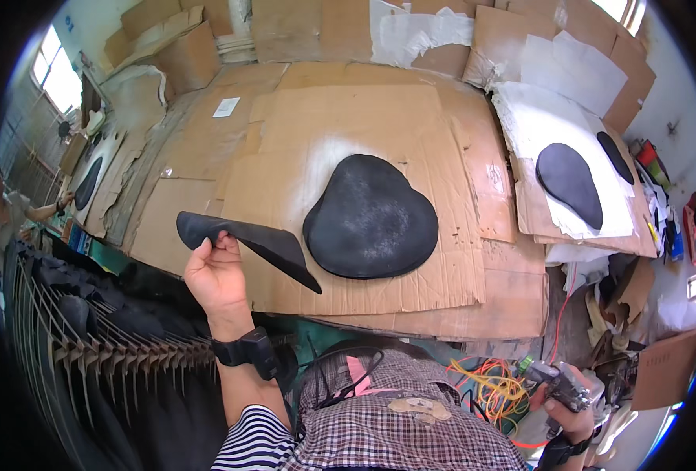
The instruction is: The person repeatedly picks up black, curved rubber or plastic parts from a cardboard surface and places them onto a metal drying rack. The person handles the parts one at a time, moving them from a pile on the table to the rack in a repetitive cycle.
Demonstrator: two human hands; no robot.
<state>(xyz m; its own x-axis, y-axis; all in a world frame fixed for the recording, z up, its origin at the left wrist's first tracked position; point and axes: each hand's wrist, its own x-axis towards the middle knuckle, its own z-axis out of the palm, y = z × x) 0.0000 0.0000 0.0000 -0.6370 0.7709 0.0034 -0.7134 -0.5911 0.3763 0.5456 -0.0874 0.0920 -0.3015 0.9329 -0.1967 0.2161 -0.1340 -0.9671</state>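
My left hand is closed on the edge of a thin, curved black sheet piece, raised above the near left part of the cardboard-covered table. Just right of it, a rounded three-lobed stack of black pieces lies on a flat cardboard sheet, its top dusted with pale marks. At the lower right, away from the table, my right hand grips a metal spray gun. Part of the spray gun is hidden by my fingers.
To the right, a white-covered board bears two black pieces. Tangled orange and yellow hoses hang near my right side. At left stands a metal rack hung with black sheets. A co-worker's hand reaches beside another black piece.
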